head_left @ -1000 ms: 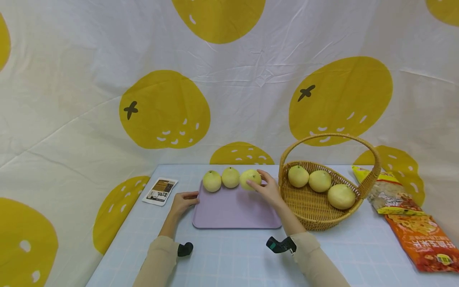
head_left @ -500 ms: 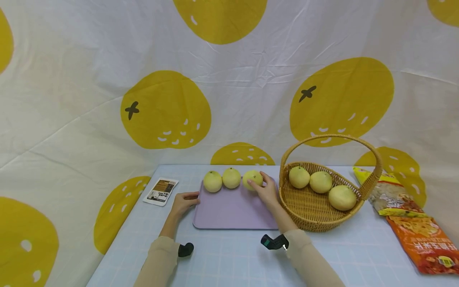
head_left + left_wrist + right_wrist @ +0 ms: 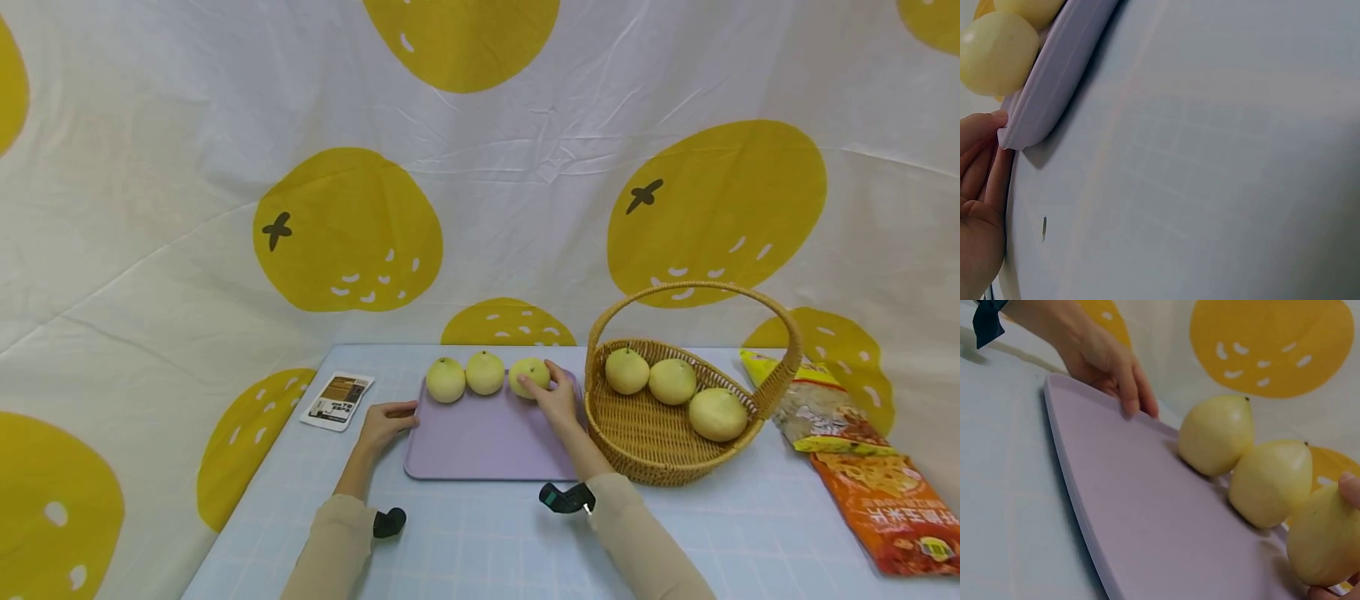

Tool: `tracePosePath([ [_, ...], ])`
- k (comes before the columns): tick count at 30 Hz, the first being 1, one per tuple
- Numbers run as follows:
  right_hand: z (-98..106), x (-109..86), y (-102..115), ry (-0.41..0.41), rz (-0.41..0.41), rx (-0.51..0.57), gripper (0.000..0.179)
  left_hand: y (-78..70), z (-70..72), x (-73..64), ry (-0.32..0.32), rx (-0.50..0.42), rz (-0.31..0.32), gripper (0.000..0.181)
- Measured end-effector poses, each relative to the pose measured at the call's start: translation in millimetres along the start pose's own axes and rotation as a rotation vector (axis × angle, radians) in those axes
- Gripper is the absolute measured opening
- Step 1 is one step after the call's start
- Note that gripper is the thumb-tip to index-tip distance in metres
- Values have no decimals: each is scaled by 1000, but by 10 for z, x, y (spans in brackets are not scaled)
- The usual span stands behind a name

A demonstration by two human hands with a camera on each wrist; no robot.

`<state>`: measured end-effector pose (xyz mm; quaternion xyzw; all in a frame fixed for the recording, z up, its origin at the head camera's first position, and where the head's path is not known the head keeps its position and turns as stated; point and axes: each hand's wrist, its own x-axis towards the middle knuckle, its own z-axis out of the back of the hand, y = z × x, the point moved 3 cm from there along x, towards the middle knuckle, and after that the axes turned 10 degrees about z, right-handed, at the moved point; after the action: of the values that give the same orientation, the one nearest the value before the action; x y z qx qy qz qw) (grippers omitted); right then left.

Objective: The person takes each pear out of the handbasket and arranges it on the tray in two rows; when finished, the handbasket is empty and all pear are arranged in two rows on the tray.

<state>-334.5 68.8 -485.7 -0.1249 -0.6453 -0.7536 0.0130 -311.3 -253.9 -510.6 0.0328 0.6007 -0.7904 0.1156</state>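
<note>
A lilac tray (image 3: pixel 487 437) lies on the table. My left hand (image 3: pixel 384 423) grips its left rim; in the left wrist view the thumb is on top of the rim and fingers are beneath. Two pale yellow pears, a left one (image 3: pixel 446 380) and a middle one (image 3: pixel 484 372), sit side by side along the tray's back edge. At the back right of the tray, my right hand (image 3: pixel 557 402) holds a third pear (image 3: pixel 528 377) between thumb and fingers. In the right wrist view this held pear (image 3: pixel 1322 540) is beside the middle pear; whether it rests on the tray is unclear.
Right of the tray stands a wicker basket (image 3: pixel 648 429) with a tall arched handle and three pears inside. Beyond it lie a yellow-edged clear food bag (image 3: pixel 821 412) and an orange snack bag (image 3: pixel 888 512). A small white-and-brown packet (image 3: pixel 337 401) lies at the left.
My right hand has moved the pear slightly right and down, and the right forearm has swung left. My left hand has stayed on the tray's rim.
</note>
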Motion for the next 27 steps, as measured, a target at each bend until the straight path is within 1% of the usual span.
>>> tracePosePath([
  [11,-70,16,-39,8,37,-16,77,1,-1,7,-5,5,7,38],
  [16,-83,34,-52,8,45,-61,76,-3,-9,13,0,-6,6,39],
  [20,-73,41,-67,46,41,-66,80,-5,-18,11,2,0,11,38],
  [24,-58,33,-74,96,29,-30,88,-3,-16,8,-3,12,6,38],
  [27,-45,27,-71,115,39,9,90,1,-12,11,-7,8,5,38],
])
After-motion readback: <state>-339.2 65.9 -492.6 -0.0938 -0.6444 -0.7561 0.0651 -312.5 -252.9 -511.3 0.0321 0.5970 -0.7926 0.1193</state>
